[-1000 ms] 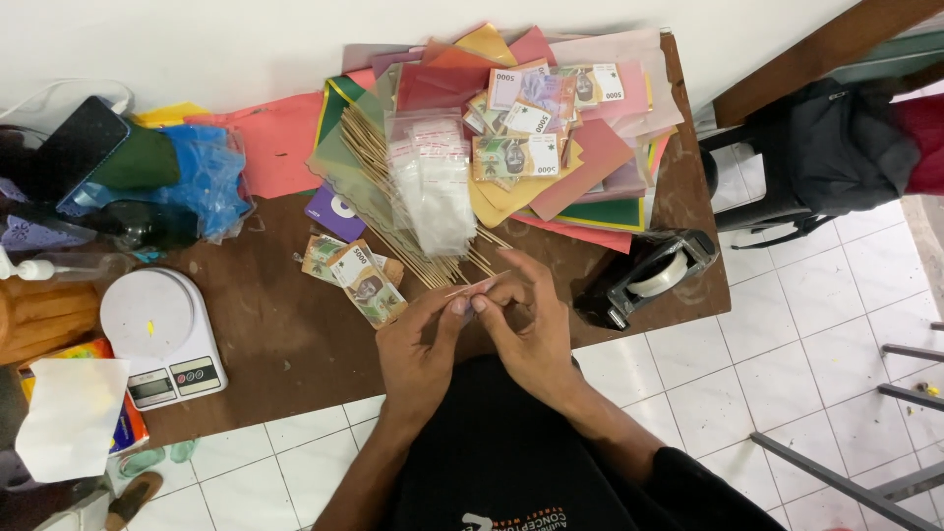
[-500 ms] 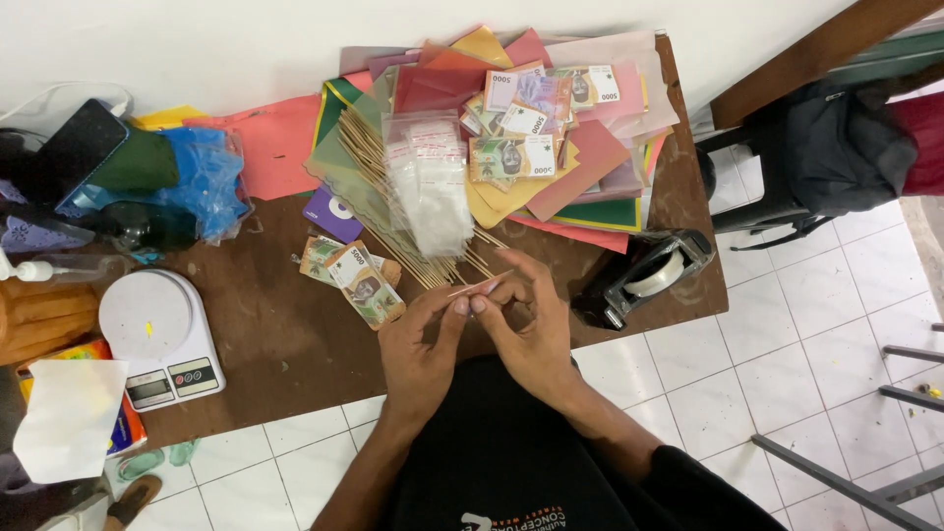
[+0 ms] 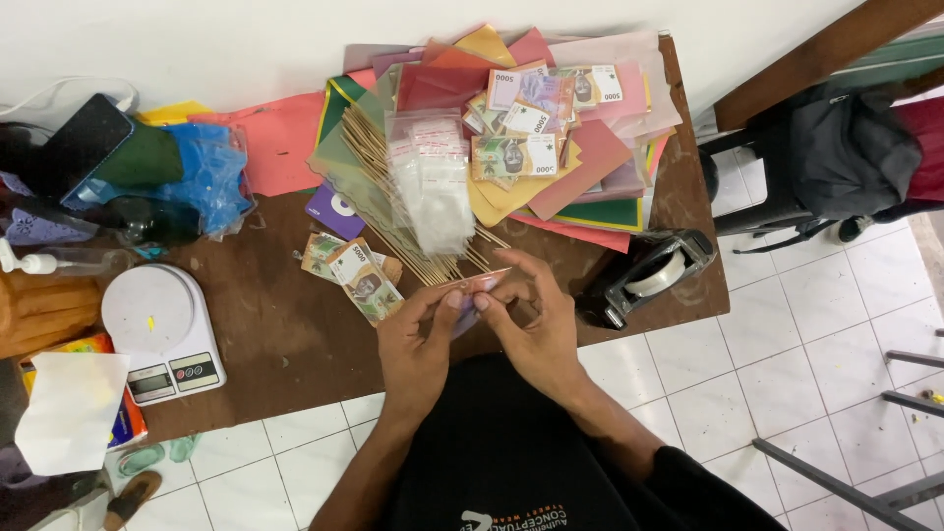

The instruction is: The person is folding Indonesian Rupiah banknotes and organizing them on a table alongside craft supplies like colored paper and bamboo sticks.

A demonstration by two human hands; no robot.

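Both hands meet at the near edge of the brown table (image 3: pixel 265 334). My left hand (image 3: pixel 421 339) and my right hand (image 3: pixel 531 320) pinch a small pinkish folded banknote (image 3: pixel 472 287) between their fingertips. Just beyond them lies a fan of thin wooden skewers (image 3: pixel 398 211) under a stack of small clear plastic bags (image 3: pixel 431 177). Two folded banknotes (image 3: pixel 356 275) lie left of my left hand. More banknotes (image 3: pixel 526 118) rest on a heap of coloured paper sheets (image 3: pixel 590 167) at the back.
A black tape dispenser (image 3: pixel 644 275) sits at the table's right edge. A white kitchen scale (image 3: pixel 162 329) is at the left, with a blue plastic bag (image 3: pixel 206 177), a phone (image 3: pixel 74 143) and bottles behind it. A chair with a black backpack (image 3: pixel 846 152) stands to the right.
My fingers have shifted slightly on the small note; both hands stay in the same place. Nothing else on the table has moved.
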